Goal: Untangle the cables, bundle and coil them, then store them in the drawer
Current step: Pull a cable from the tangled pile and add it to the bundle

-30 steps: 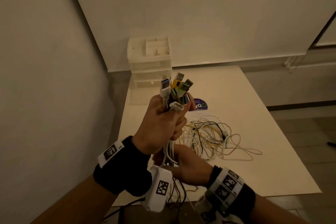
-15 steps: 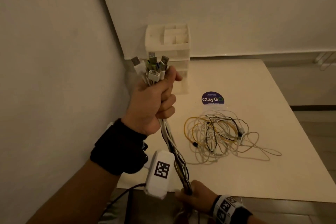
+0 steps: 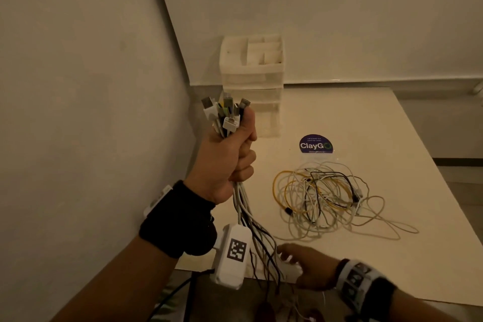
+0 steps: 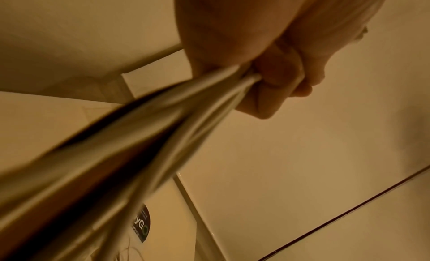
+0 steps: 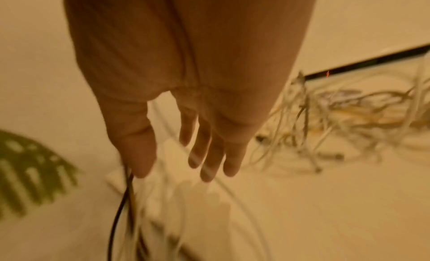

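My left hand (image 3: 230, 157) is raised in a fist around a bundle of cables (image 3: 245, 212), white and dark, with several USB plugs (image 3: 226, 112) sticking up above the thumb. The bundle's strands (image 4: 144, 136) run down past the table's front edge. My right hand (image 3: 303, 266) hovers low at that edge with straight, spread fingers (image 5: 209, 154), beside the hanging strands and holding nothing. A tangled heap of white, yellow and black cables (image 3: 329, 196) lies on the table. The white drawer unit (image 3: 252, 81) stands in the back corner.
The cream table (image 3: 392, 256) has a round ClayGo sticker (image 3: 315, 144) between the drawer unit and the heap. A wall runs close along the left. A green plant leaf (image 5: 30, 165) shows below the table's front edge.
My right hand let go of the lower end of the bundle and rose to the table edge with its fingers spread. The left hand still holds the bundle upright.
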